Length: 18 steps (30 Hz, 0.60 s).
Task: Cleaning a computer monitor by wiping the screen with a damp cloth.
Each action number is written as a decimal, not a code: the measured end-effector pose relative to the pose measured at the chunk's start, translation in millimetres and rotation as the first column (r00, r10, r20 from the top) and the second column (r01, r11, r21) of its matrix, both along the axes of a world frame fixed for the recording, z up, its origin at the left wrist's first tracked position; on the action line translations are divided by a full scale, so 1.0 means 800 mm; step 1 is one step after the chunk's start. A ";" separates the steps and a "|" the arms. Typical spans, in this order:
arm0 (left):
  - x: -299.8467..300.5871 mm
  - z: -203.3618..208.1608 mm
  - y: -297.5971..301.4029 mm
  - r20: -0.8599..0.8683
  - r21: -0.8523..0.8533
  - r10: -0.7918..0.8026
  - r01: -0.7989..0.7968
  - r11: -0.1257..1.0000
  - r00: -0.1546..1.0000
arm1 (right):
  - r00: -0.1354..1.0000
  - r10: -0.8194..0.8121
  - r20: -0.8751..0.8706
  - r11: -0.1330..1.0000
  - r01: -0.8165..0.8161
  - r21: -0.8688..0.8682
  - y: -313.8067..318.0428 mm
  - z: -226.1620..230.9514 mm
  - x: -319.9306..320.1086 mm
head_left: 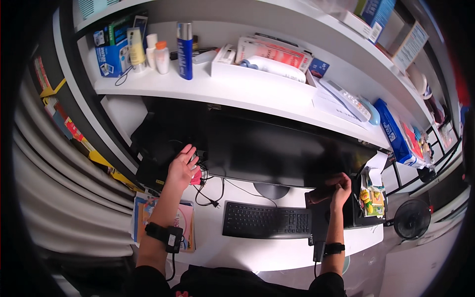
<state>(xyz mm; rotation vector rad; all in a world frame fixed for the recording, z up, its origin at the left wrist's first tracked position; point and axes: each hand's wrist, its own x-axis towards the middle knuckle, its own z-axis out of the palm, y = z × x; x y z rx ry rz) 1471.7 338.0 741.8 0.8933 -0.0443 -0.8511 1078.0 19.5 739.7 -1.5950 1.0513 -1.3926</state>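
Note:
My left hand (184, 166) is raised at the left end of the black monitor (277, 148), fingers spread apart, with nothing visible in it. Beside it a tangle of black cables (203, 190) with a plug hangs onto the white desk, and a pink-red item (196, 177) shows just below the fingers. My right hand (340, 188) is near the monitor's lower right corner, its fingers curled in; whatever they hold, if anything, is hidden. A black keyboard (267, 220) lies on the desk between my forearms. Each forearm wears a black strap with a small device.
Above the monitor, a white shelf (198, 91) carries a blue spray can (185, 52), bottles and a white tray of boxes. Books (185, 222) lie at the desk's left. A black box with small toys (368, 205) stands at its right, near a black fan (412, 219).

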 end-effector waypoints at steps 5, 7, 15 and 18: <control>0.006 0.002 0.000 -0.161 -0.078 0.016 -0.029 0.997 0.987 | 0.995 0.099 0.029 0.994 -0.098 -0.038 0.024 0.057 0.026; 0.008 0.001 0.002 -0.162 -0.083 0.004 -0.018 0.996 0.987 | 0.989 0.147 0.027 0.988 -0.146 -0.039 0.041 0.070 0.044; 0.014 -0.006 0.010 -0.210 -0.123 -0.049 0.023 0.992 0.976 | 0.919 0.346 -0.188 0.935 -0.354 -0.007 0.111 0.053 0.109; 0.016 -0.006 0.011 -0.214 -0.126 -0.058 0.032 0.992 0.975 | 0.751 0.176 -0.636 0.931 -0.337 -0.140 0.138 0.042 0.127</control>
